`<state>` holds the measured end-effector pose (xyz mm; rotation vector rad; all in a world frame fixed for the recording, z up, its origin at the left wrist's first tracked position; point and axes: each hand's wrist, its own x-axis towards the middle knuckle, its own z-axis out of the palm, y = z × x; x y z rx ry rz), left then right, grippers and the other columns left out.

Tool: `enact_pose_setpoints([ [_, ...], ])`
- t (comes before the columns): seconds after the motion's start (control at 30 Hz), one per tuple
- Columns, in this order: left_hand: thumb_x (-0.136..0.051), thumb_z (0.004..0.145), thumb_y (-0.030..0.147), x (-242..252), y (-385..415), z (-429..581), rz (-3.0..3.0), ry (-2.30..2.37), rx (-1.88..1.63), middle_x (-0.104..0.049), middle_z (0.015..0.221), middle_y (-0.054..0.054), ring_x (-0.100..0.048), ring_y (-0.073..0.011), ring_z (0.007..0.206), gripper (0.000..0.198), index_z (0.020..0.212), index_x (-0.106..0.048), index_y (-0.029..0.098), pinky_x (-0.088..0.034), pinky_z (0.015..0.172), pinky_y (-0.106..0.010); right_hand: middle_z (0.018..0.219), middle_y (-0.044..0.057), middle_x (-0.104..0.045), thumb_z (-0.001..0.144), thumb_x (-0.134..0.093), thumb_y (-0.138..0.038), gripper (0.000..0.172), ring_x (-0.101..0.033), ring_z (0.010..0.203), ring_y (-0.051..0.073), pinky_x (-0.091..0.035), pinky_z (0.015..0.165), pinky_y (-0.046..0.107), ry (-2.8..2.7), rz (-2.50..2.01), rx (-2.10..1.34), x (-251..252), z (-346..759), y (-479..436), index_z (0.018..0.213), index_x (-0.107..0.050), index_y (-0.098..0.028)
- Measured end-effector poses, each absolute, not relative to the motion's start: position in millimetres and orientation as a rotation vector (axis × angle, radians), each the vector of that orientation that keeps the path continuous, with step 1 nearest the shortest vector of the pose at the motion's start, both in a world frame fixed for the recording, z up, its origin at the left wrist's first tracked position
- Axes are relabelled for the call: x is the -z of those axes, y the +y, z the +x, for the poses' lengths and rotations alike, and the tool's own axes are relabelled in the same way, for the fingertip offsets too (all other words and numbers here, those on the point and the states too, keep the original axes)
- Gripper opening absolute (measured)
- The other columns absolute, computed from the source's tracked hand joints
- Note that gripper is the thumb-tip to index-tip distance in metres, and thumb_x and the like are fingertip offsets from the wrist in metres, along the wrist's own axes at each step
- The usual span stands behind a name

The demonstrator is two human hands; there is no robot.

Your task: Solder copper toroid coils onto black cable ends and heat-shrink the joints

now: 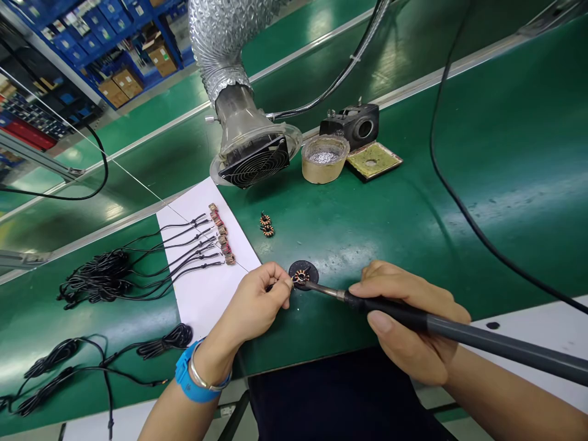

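Note:
My right hand [408,318] grips a soldering iron [386,309] by its dark handle. The iron's tip touches, or nearly touches, a small copper-wound ring coil [301,277] that sits on a round black pad [312,269]. Just left of the pad, my left hand [264,300] pinches a thin solder wire [160,199], which runs up to the left edge of the view. Its end reaches the coil beside the iron's tip. Farther back lie two more ring coils [266,225], close together on the green bench.
White paper [206,312] carries several small components [221,236] joined to black cables [105,272]. More coiled cables [59,355] lie front left. A fume extractor [257,162] hangs over the bench [367,226]. Behind are a solder-filled cup [324,168], a sponge tray [374,159] and an iron stand [356,125].

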<state>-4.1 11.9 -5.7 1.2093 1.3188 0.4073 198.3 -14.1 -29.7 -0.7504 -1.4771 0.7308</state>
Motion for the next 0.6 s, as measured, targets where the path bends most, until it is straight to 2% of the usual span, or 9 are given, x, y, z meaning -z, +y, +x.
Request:
enact_pose_setpoints([
  [0.4, -0.048, 0.085, 0.023, 5, 12, -3, 1.22, 1.319, -0.397, -0.052, 0.059, 0.006, -0.038, -0.0076, 0.053, 0.011, 0.077, -0.051, 0.018, -0.029, 0.052, -0.02, 0.065, 0.003, -0.055, 0.077, -0.049, -0.01, 0.031, -0.048, 0.051, 0.014, -0.037, 0.047, 0.031, -1.66, -0.742, -0.68, 14, 200, -9, 0.104, -0.062, -0.018],
  [0.6, -0.048, 0.086, 0.024, 7, 13, -3, 1.204, 1.318, -0.395, -0.052, 0.059, 0.006, -0.039, -0.0079, 0.054, 0.011, 0.078, -0.051, 0.018, -0.03, 0.053, -0.021, 0.062, 0.002, -0.053, 0.074, -0.049, -0.009, 0.03, -0.049, 0.051, 0.014, -0.037, 0.047, 0.031, -1.687, -0.735, -0.685, 16, 200, -11, 0.1, -0.063, -0.015],
])
